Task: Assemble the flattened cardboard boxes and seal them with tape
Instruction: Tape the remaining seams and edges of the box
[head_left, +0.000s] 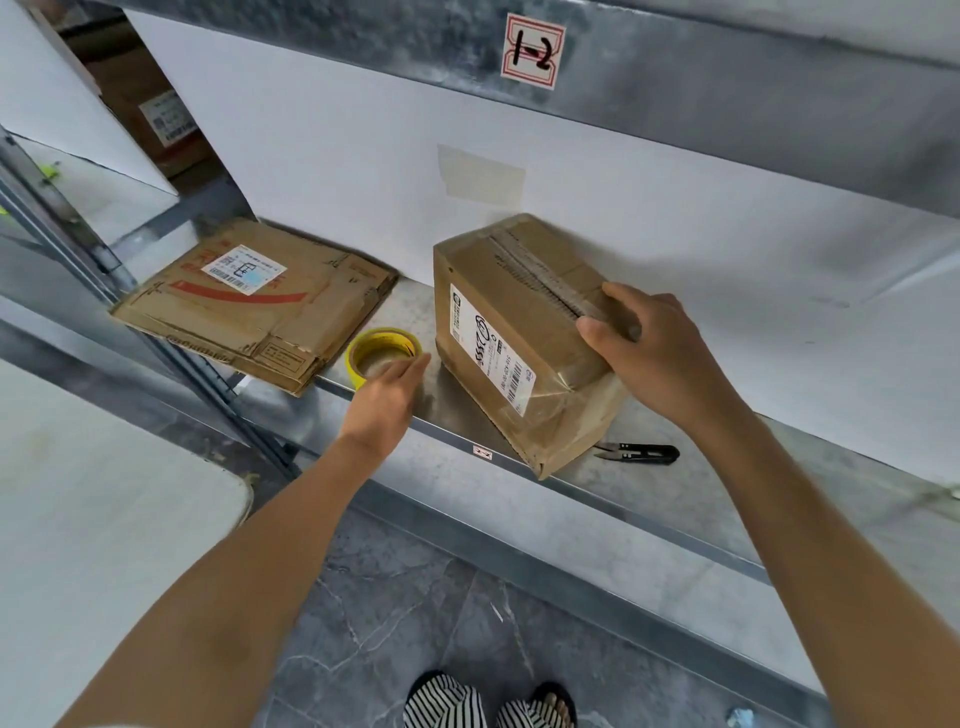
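Metal shelf (649, 493), left to right:
- Stack of flattened cardboard boxes (254, 306) at far left. Lies flat, white shipping label up, near corner overhangs the shelf's front edge.
- Yellow tape roll (382, 353) just right of the stack, lying flat near the front edge.
- Left hand (387, 395) at the roll: fingers nearly straight, tips over its near rim, not closed around it. Can't tell if they press on it.
- Assembled box (524, 332) mid-shelf, apart from the roll, turned at an angle, near corner at the shelf's front edge. Tape over the top seam, white barcode label on the left face.
- Right hand (660, 358) grips the box's top at its near right end: fingers curled over the top, thumb on the near edge.
- Black snips (641, 453) lie on the shelf just right of the box's near corner, below the right wrist.
- Tag "1-2" (532, 51) on the beam above.
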